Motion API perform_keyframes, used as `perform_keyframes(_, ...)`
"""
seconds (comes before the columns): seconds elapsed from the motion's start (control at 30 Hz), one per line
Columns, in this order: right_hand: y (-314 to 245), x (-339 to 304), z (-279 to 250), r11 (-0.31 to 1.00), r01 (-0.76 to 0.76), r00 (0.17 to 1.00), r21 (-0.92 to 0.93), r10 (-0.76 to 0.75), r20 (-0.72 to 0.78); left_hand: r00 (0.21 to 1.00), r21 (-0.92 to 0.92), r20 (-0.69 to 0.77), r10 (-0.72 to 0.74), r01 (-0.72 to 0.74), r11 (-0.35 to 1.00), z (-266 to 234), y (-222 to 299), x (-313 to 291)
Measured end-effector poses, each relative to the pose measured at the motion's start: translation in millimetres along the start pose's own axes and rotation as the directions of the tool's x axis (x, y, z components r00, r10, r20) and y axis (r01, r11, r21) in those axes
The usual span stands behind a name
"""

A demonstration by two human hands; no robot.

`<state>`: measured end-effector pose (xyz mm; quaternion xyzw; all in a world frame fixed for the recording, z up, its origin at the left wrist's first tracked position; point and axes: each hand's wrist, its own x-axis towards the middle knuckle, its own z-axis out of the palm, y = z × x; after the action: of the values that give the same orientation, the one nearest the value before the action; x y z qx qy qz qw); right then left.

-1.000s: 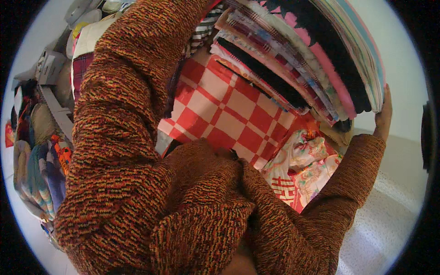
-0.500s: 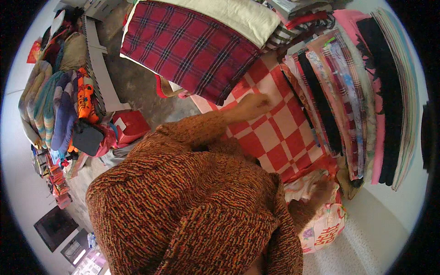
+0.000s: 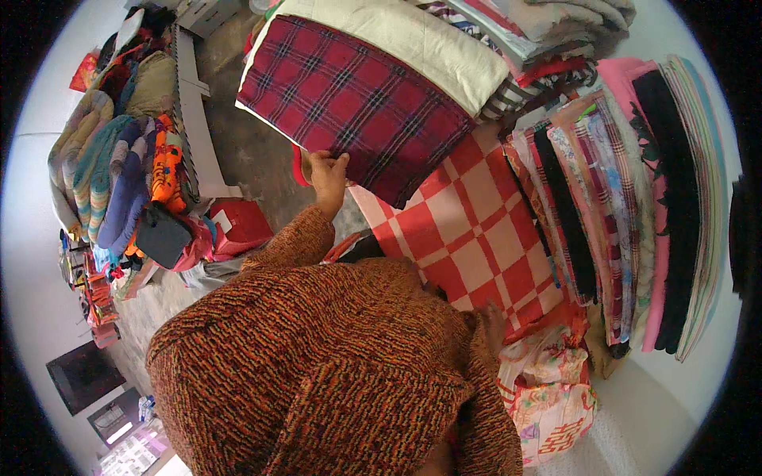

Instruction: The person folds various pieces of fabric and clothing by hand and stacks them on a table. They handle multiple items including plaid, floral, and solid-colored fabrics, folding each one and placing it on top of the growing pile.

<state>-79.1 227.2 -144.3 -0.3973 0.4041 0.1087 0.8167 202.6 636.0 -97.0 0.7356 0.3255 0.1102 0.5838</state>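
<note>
A dark red plaid cloth [image 3: 357, 99] lies folded over a cream padded quilt [image 3: 413, 47] at the top of the view. My left hand [image 3: 328, 184] is at the cloth's near left edge, its thumb and fingers pinched on that edge. Below the cloth spreads a red and pink checked bed cover [image 3: 444, 230]. My right hand [image 3: 492, 324] is low over the cover's near side, blurred and partly behind my knitted sleeve, so its fingers do not show clearly. Close by it sits a white and red printed plastic bag [image 3: 556, 404].
Tall stacks of folded fabrics [image 3: 603, 214] stand along the right wall. More folded bedding [image 3: 548, 32] is piled at the far right. On the left, rolled clothes and blankets [image 3: 119, 174] are heaped beside a red box [image 3: 238, 222]. A dark screen [image 3: 86, 377] is at lower left.
My left hand has moved left from above the checked cover to the plaid cloth's edge and taken hold of it. My right hand has moved up and left from beside the plastic bag.
</note>
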Motion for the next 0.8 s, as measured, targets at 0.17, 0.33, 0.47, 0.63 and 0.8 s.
perform_keyframes(0.17,-22.5,-16.1,6.1,0.97,0.161,0.985,-0.183,-0.146,0.095,0.936,0.18,-0.305,0.176,-0.125,0.976,8.1,-31.1,32.9)
perform_keyframes(0.33,-17.0,-14.7,-27.3,0.983,0.118,0.991,-0.138,-0.109,0.072,0.958,-0.13,-0.095,-0.272,0.259,0.957,2.1,-5.3,37.4)
perform_keyframes(0.47,-10.5,-1.3,-43.1,0.993,0.09,0.992,-0.08,-0.083,0.091,0.97,-0.137,0.094,-0.223,0.234,0.962,-2.1,-14.7,55.5)
perform_keyframes(0.63,-28.2,7.7,34.3,0.989,0.064,0.998,-0.135,-0.061,0.026,0.937,-0.054,0.149,-0.317,0.328,0.943,-7.3,-28.0,69.2)
perform_keyframes(0.8,-18.8,66.2,131.7,0.956,0.091,0.987,-0.278,-0.049,0.154,0.972,0.0,0.203,-0.121,0.123,0.992,-13.5,-38.4,62.6)
